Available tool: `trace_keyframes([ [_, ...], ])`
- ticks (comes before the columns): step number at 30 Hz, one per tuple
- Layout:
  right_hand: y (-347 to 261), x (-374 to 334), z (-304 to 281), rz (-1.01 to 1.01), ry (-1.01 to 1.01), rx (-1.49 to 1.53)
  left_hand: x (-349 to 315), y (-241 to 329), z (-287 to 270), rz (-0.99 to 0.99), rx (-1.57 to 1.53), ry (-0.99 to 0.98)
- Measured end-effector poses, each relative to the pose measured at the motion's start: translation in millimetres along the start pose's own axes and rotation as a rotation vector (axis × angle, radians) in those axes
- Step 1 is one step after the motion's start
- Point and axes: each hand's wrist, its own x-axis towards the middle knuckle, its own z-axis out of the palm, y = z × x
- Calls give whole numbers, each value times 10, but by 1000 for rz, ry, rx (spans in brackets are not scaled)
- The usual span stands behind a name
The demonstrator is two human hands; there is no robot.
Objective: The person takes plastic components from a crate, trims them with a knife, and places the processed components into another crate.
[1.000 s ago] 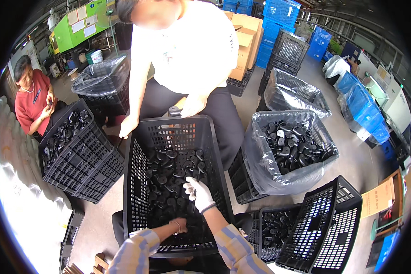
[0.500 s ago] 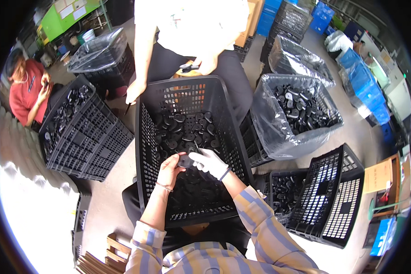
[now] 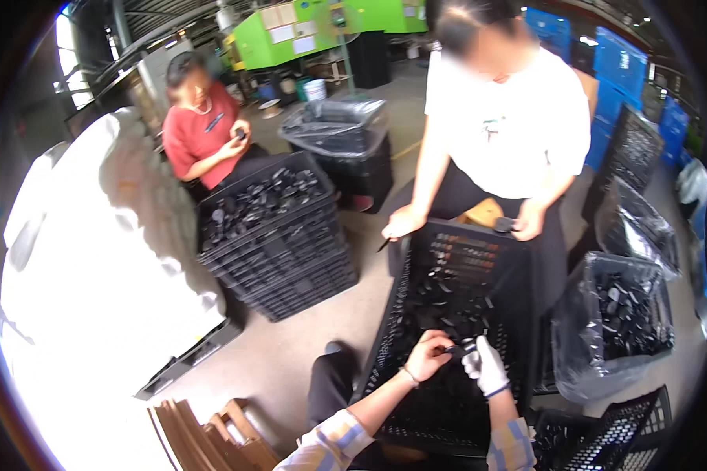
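Observation:
Over a large black perforated crate [image 3: 383,339], my bare left hand [image 3: 427,356] pinches a small black rounded plastic part [image 3: 451,350]. Close beside it, my right hand [image 3: 488,369], in a white glove, has its fingers curled toward the same part. A thin dark piece shows at those gloved fingertips; blur hides what it is. Many similar black plastic parts [image 3: 440,304] lie in the crate below my hands. Across the crate, a person in a white shirt [image 3: 511,133] holds a thin dark tool [image 3: 383,245] in one hand and a black part [image 3: 504,224] in the other.
To the left, a person in red [image 3: 204,129] sits behind stacked black crates [image 3: 291,271] filled with parts. A plastic-lined crate [image 3: 577,345] of parts stands right. White sacking [image 3: 94,243], cardboard sheets [image 3: 182,436] and a wooden stool-like piece [image 3: 239,428] are at the left.
The view has swung left and upward, so the crate and my hands appear farther right. My hands stay close together over the crate, with the black part still in the left.

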Motion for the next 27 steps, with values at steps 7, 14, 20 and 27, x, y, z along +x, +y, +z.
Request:
trace_keyframes([
  [7, -5, -30, 42, -77, 95, -57, -13, -136, 78, 107, 196, 79],
  [14, -8, -53, 135, -178, 86, -162, 26, -247, 125, -534, -637, -45],
  [20, 40, -38, 123, -48, 91, -159, 36, -323, 162, -312, -289, 44],
  [27, 52, -50, 115, -33, 59, -140, 54, -320, 166, -257, -32, 42],
])
